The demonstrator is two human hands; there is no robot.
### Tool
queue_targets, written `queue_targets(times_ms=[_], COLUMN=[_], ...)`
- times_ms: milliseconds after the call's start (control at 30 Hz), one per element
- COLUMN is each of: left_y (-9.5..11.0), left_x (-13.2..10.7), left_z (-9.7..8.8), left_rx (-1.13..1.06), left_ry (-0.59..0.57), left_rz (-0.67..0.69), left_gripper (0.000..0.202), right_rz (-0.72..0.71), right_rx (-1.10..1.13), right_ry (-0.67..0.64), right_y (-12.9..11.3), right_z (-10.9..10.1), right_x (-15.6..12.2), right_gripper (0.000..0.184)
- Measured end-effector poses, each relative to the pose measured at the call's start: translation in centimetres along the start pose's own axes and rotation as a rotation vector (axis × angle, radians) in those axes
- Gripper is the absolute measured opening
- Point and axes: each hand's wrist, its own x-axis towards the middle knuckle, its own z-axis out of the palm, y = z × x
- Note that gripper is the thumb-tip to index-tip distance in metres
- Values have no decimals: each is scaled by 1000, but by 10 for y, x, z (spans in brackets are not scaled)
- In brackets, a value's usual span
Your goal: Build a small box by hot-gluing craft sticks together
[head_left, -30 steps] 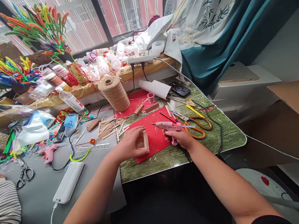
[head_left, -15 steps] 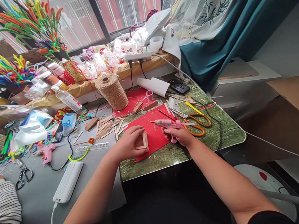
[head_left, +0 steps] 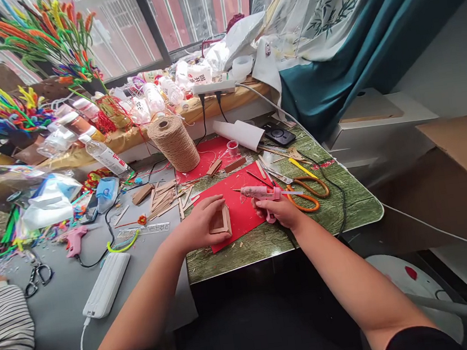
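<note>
My left hand is closed around a small open wooden box, thumb at its near side and fingers over its far side. Part of the box lies hidden under the hand. In my right hand is a pink hot glue gun, gripped by its handle, its nozzle pointing left above a red sheet. A pale glue stick pokes out of the gun's back end. The nozzle is apart from the box. Orange-handled scissors lie just right of my right hand.
A twine spool stands behind the red sheet. Thin wood strips lie to the left, near a ruler, another pink glue gun and a white power strip. A co-worker's striped sleeve is at far left. Cords run along the right side.
Almost nothing differs. Both hands keep their hold on the box and the glue gun; the view has shifted very slightly.
</note>
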Motion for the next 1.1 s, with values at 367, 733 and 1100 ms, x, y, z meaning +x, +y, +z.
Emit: queue_targets(times_ms=[367, 733, 1100], left_y=[1, -1, -3], left_x=[1, 1, -2], left_z=[2, 1, -3], left_rx=[-9, -62, -81], left_ry=[24, 35, 52], left_rz=[-2, -76, -36], left_gripper=[82, 91, 98], right_rz=[-10, -20, -10], right_rx=[-2, 16, 21], right_ry=[-12, -24, -5], right_y=[1, 2, 2], right_z=[-1, -2, -2], right_x=[0, 0, 0], right_gripper=[24, 22, 22])
